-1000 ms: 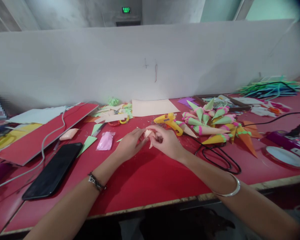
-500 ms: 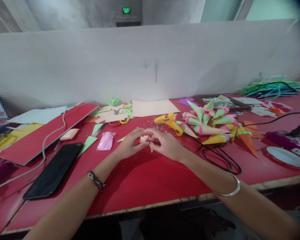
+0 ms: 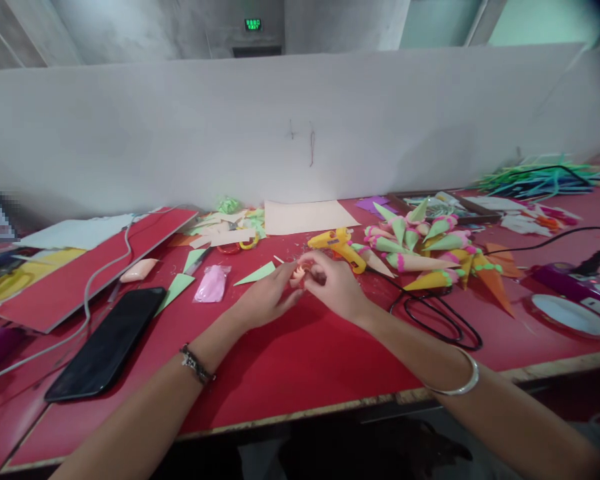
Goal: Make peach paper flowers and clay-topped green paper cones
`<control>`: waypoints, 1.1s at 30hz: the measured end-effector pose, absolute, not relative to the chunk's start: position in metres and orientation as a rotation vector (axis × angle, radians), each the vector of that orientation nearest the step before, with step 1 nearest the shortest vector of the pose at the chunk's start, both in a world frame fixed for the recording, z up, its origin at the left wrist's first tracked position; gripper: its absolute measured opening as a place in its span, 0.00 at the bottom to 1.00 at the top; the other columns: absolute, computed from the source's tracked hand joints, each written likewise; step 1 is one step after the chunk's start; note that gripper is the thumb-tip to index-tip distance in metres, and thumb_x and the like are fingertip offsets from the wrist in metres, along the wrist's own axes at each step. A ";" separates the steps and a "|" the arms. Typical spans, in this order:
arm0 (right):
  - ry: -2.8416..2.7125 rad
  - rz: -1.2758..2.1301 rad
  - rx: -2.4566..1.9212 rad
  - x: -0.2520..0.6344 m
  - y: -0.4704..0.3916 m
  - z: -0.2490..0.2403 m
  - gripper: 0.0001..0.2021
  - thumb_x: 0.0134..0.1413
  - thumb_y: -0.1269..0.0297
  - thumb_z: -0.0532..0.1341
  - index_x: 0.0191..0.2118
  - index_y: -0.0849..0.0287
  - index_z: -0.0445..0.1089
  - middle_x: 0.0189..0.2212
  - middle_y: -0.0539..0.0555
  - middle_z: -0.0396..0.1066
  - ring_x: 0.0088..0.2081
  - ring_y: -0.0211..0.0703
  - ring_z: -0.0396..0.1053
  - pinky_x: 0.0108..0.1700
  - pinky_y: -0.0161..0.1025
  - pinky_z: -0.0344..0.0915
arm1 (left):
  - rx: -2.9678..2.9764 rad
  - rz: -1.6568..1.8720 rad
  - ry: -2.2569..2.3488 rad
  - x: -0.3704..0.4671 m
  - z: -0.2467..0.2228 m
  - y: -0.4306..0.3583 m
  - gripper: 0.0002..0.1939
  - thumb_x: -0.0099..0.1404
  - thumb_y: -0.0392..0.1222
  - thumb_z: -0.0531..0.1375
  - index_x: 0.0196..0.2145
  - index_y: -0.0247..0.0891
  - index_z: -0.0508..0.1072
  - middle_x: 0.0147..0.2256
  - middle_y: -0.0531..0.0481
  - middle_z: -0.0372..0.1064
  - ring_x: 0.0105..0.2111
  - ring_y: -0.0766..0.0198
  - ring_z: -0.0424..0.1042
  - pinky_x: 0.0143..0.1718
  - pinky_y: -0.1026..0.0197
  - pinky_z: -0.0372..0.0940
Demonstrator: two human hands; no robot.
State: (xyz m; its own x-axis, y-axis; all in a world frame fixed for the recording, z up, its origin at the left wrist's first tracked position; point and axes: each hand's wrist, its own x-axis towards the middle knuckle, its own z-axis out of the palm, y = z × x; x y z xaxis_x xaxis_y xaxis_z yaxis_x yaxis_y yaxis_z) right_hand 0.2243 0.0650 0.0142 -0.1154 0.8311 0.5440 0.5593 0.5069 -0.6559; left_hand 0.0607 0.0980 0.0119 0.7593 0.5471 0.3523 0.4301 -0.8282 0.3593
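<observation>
Between my hands, over the middle of the red table [image 3: 300,360], is a small peach piece [image 3: 299,273] with a scalloped edge. My left hand [image 3: 267,293] closes on its left side. My right hand [image 3: 333,287] curls round it from the right, thumb and fingers pinched together. The fingers cover much of the piece. A yellow glue gun [image 3: 340,247] lies just beyond my right hand. Left of my left hand are a light green paper triangle [image 3: 256,274] and a bag of pink clay [image 3: 212,283].
Paper cones [image 3: 415,243] are piled at the right, near a black cord [image 3: 445,327], a purple power strip [image 3: 570,283] and a white lid [image 3: 573,315]. A black phone [image 3: 107,343] and a red board [image 3: 100,267] lie left. Behind stands a grey partition [image 3: 205,133].
Both hands have shifted slightly right with the peach piece, which has turned between the fingers. More of the light green triangle shows beside my left hand.
</observation>
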 end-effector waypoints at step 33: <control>-1.902 0.978 -0.798 0.229 0.067 0.013 0.13 0.48 0.75 0.53 0.42 0.57 0.59 0.31 0.50 0.66 0.32 0.35 0.65 0.34 0.35 0.63 | 2.237 0.625 0.663 0.064 0.011 0.098 0.06 0.52 0.30 0.50 0.29 0.37 0.58 0.26 0.54 0.60 0.27 0.66 0.61 0.31 0.63 0.60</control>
State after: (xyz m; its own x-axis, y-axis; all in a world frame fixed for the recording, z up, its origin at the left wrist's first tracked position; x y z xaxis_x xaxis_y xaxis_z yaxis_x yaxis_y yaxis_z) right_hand 0.2295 0.0673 0.0132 -0.4512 0.8059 0.3834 0.1572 0.4947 -0.8547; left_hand 0.0639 0.0976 0.0107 0.7513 0.6163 0.2362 0.2728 -0.6158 0.7392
